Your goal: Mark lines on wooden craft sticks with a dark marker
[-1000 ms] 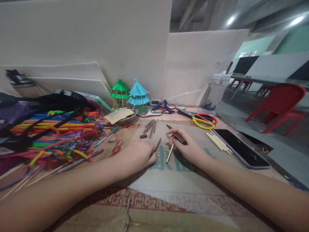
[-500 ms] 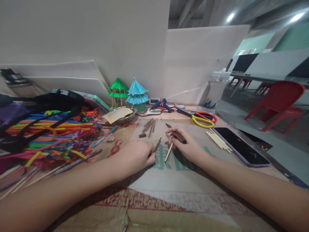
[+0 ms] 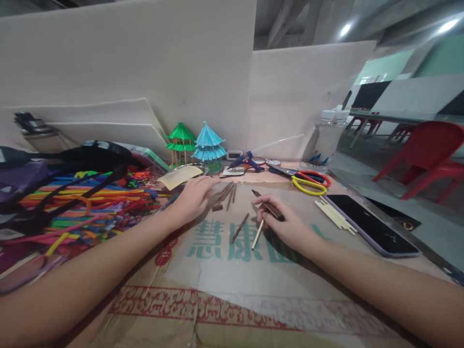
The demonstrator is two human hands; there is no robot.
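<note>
My left hand [image 3: 194, 200] reaches over the board with its fingers stretched out and nothing visible in them. Just right of its fingertips lie several brown-coloured sticks [image 3: 225, 193] and a small brown marker cap [image 3: 217, 208]. My right hand [image 3: 281, 220] is closed around an uncapped brown marker [image 3: 270, 208], its tip pointing up and left. A pale wooden stick [image 3: 257, 235] slants down from under the same hand's fingers, its lower end dark. Between the hands one brown stick [image 3: 239, 228] lies alone on the printed cardboard [image 3: 217, 275].
Colourful pipe cleaners [image 3: 90, 198] crowd the left side. At the back stand a green paper pavilion [image 3: 180, 142], a blue one [image 3: 208, 145] and a glue gun [image 3: 244, 161]. Scissors [image 3: 310, 183], pale sticks [image 3: 335, 216], a phone [image 3: 371, 224] and a clear bottle [image 3: 322, 140] lie or stand right.
My left hand has let go of the brown stick and moved up and away, its fingers now extended near the brown sticks. The right hand still holds the marker and pale stick.
</note>
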